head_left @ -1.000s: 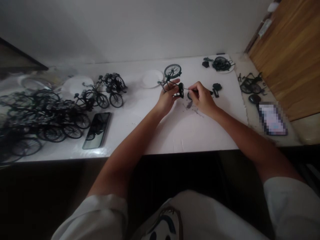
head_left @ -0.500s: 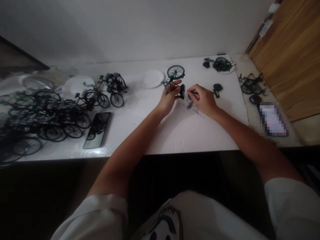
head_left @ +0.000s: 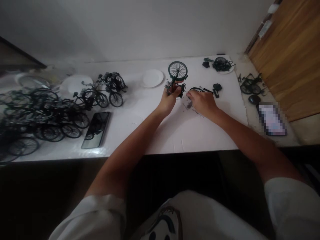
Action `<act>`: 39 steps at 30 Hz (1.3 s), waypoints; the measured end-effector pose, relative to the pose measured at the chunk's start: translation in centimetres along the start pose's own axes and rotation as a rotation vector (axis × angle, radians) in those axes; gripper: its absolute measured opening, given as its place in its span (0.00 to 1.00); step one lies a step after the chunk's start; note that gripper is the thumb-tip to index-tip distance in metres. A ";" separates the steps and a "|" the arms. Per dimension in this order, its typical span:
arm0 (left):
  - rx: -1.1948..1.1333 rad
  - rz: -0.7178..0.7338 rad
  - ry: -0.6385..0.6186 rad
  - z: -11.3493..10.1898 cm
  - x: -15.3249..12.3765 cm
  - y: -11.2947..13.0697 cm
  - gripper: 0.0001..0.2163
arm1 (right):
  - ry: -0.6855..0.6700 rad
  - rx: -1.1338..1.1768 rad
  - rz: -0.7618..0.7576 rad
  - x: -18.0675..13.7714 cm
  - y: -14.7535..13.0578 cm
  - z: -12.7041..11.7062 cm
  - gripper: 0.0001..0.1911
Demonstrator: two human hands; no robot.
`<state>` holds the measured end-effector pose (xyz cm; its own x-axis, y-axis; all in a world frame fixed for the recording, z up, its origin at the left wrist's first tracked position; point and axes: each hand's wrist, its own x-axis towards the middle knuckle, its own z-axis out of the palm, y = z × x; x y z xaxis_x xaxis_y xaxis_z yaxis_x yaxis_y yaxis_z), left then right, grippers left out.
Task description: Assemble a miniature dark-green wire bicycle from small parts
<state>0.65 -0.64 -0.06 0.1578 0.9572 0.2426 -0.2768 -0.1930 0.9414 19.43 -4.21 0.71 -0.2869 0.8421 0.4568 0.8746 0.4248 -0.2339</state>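
My left hand (head_left: 170, 100) grips a small black model bicycle (head_left: 172, 83) by its frame. One spoked wheel (head_left: 177, 70) points up and away from me, and the pedal side of the frame faces right. Just right of it, my right hand (head_left: 203, 101) is closed, thumb and fingers pinched together near the frame's lower end. A thin light tip seems to stick out from those fingers, but what they hold is mostly hidden. Behind the right hand shows the arc of a black wheel (head_left: 196, 88). Tiny loose parts (head_left: 189, 105) lie on the white board beneath the hands.
Many black model bicycles (head_left: 50, 113) crowd the left side, beside a phone (head_left: 96, 130). A white plate (head_left: 152, 78) lies behind my left hand. Dark parts (head_left: 217, 89) and a plate of bicycle pieces (head_left: 222, 64) are at right, with another phone (head_left: 272, 119) near the wooden panel.
The model bicycle has tipped slightly, its wheel now higher and more face-on. My right hand has turned over and closed more, and the wheel behind it now shows.
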 end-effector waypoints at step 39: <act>-0.034 0.017 -0.007 0.0 -0.5 0.4 0.18 | -0.061 0.440 0.044 -0.1 -2.0 -2.8 0.23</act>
<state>0.42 -1.19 0.18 0.1589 0.9523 0.2605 -0.3113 -0.2021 0.9286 18.82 -6.09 3.47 -0.2871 0.8750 0.3898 0.6408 0.4779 -0.6008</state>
